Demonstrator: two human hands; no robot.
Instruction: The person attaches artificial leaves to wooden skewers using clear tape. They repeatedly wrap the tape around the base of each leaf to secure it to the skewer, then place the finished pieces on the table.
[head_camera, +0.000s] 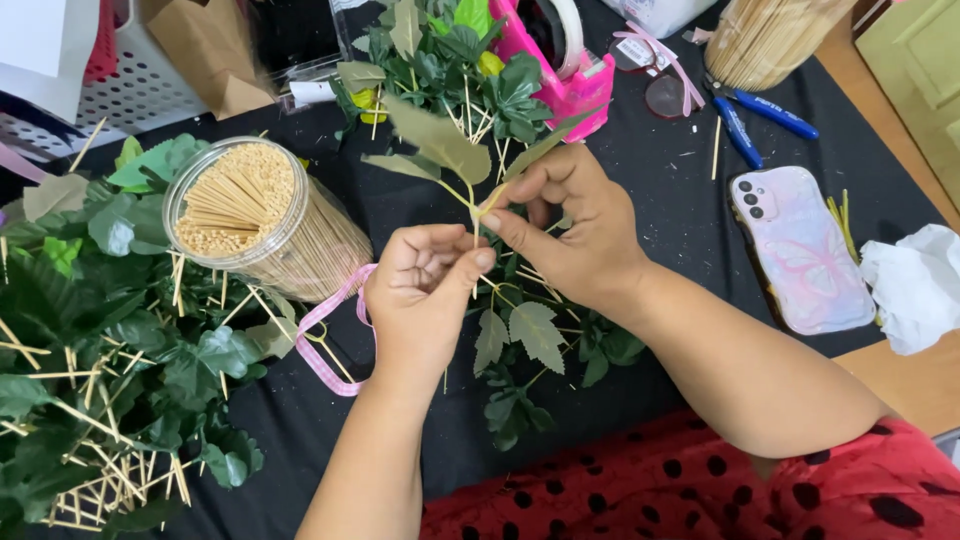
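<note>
My left hand (425, 290) and my right hand (570, 225) meet at the middle of a black cloth (660, 210). Together they pinch an artificial leaf sprig (440, 145) on a thin wooden skewer (475, 262). The left thumb and fingers close on the skewer's lower part. The right fingertips press where the leaf stems join the stick. The green leaves fan up and to the left above both hands. More loose leaves (530, 335) lie on the cloth under my wrists.
A clear jar of wooden skewers (250, 215) stands left of my hands, a pink ribbon (330, 335) beside it. Leaves on sticks (100, 340) pile at left and at the back (450, 55). Pink tape dispenser (560, 70), blue pliers (755, 115), phone (800, 250), tissue (915, 285).
</note>
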